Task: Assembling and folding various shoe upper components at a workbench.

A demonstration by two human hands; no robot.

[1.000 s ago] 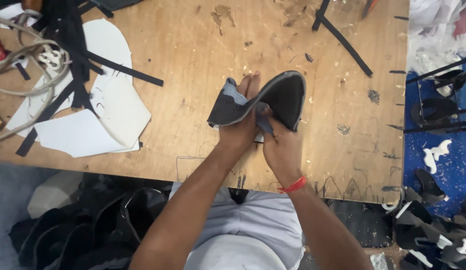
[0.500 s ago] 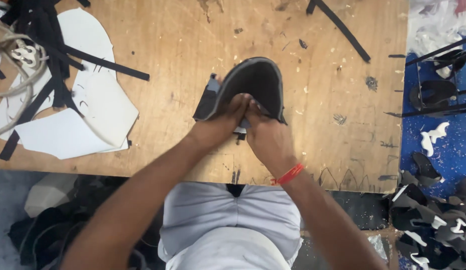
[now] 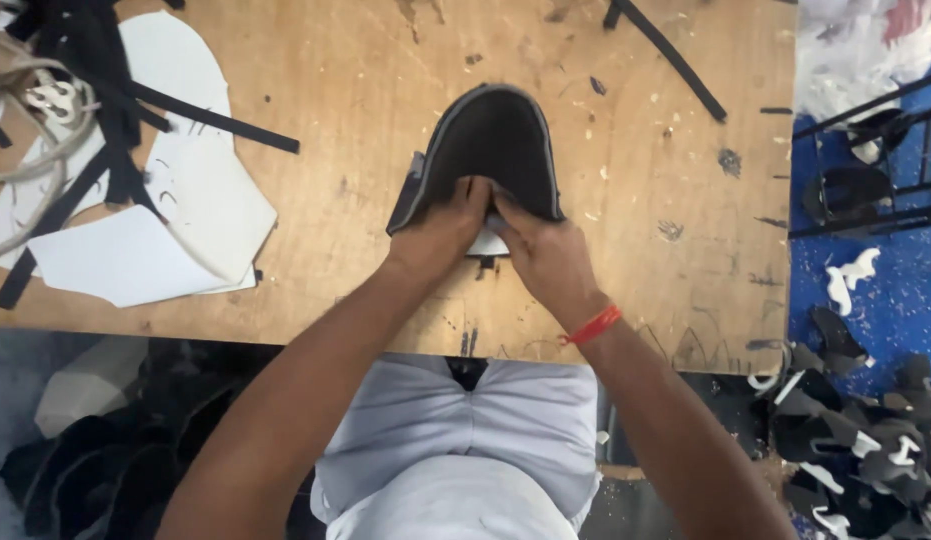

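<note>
Hands meet mid-table in the head view: left hand (image 3: pixel 440 235) and right hand (image 3: pixel 545 255) both pinch the near edge of a black shoe upper (image 3: pixel 490 150), which has turned from lying sideways a second ago to pointing its rounded toe far, so work on it looks underway. Wooden table (image 3: pixel 365 90) has bare room far and right of the upper. White pattern sheets (image 3: pixel 145 260) and black strips (image 3: pixel 95 60) crowd the left; near table edge sits just behind the wrists.
</note>
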